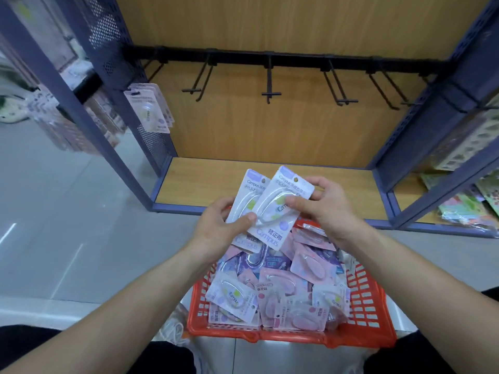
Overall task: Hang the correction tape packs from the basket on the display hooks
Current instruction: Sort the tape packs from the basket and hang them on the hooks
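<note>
Head camera: A person is holding two white Campus correction tape packs above a red basket (364, 309), in front of a display bay. The left hand (216, 228) is pinching the lower edges of both, thumb on the printed face and fingers curled behind. The right hand (328, 209) is gripping the front correction tape pack (280, 209) by its right edge, thumb lying across the blister. The rear correction tape pack (247, 194) is sitting fanned just behind and to the left. Both are facing the camera, long axes leaning slightly right, hang-hole ends pointing up and away toward the wooden shelf (205, 182). Loose packs (286, 292) in pink, purple and white are lying jumbled in the basket below. Black display hooks (270, 87) are jutting from a rail on the back panel; hung packs (148, 109) are dangling at the far left.
</note>
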